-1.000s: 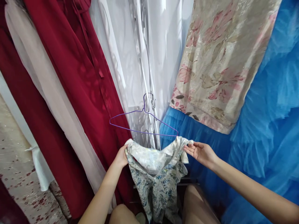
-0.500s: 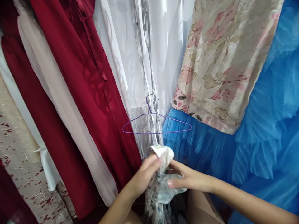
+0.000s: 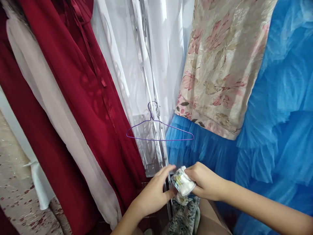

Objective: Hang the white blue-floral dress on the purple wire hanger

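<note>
A patterned cloth garment [image 3: 183, 182], white with yellow and green print at its bunched upper end and grey below, hangs in front of me near the bottom of the view. My right hand [image 3: 207, 181] grips that upper end, with the fingers curled into the fabric. My left hand [image 3: 157, 189] is just left of the garment, its fingers stretched out and thumb apart, the thumb tip close to the cloth. Beyond both hands a bare purple wire hanger [image 3: 160, 140] hangs by its hook from a slim metal upright.
Dark red dresses [image 3: 97, 137] and a pale sheer sleeve [image 3: 56, 98] hang at the left. White fabric [image 3: 168, 42] covers the back behind the metal stand [image 3: 146, 58]. On the right are a floral garment [image 3: 220, 75] and blue ruffled tulle [image 3: 276, 130].
The garment's bunched end has moved right and down, into my right hand's grip. My left hand has come off the cloth and opened. The view has shifted slightly to the right.
</note>
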Demonstrator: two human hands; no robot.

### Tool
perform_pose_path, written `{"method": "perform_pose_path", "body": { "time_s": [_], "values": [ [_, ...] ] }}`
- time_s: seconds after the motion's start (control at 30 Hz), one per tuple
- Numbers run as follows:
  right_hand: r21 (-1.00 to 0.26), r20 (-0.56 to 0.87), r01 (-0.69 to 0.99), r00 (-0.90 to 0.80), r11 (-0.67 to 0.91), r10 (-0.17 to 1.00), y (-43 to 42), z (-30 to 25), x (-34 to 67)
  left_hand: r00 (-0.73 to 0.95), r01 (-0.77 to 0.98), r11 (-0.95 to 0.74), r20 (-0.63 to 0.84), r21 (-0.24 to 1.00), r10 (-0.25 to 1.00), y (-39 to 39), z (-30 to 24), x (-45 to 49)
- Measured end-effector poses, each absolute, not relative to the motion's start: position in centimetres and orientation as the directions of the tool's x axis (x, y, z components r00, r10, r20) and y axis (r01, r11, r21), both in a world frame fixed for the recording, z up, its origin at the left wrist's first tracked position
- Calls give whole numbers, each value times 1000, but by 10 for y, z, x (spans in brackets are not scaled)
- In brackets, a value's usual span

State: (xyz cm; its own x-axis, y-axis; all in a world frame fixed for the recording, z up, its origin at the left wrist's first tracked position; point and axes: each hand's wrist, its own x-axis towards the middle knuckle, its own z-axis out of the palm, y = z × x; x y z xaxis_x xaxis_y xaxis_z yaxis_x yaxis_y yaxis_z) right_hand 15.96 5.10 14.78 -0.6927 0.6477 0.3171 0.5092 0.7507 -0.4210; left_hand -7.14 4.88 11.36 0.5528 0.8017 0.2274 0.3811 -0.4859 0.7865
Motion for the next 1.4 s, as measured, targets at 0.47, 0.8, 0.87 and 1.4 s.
{"method": "perform_pose_path", "body": {
  "time_s": [0.47,0.8,0.87,1.4],
  "values": [
    [-722,479,269,-470,637,741,47,198,215,567,122,-239,130,963,813,44,133,-49],
    [-846,527,118,35,521,849,136,192,273,305,637,-317,148,703,941,73,110,-124],
    [-884,462,108,45,456,886,171,187,274,294,569,-339,200,749,935,72,120,-129],
    [-999,-50,26,-520,-42,853,221,208,168,-35,243,-286,303,927,952,91,175,-211]
  ]
}}
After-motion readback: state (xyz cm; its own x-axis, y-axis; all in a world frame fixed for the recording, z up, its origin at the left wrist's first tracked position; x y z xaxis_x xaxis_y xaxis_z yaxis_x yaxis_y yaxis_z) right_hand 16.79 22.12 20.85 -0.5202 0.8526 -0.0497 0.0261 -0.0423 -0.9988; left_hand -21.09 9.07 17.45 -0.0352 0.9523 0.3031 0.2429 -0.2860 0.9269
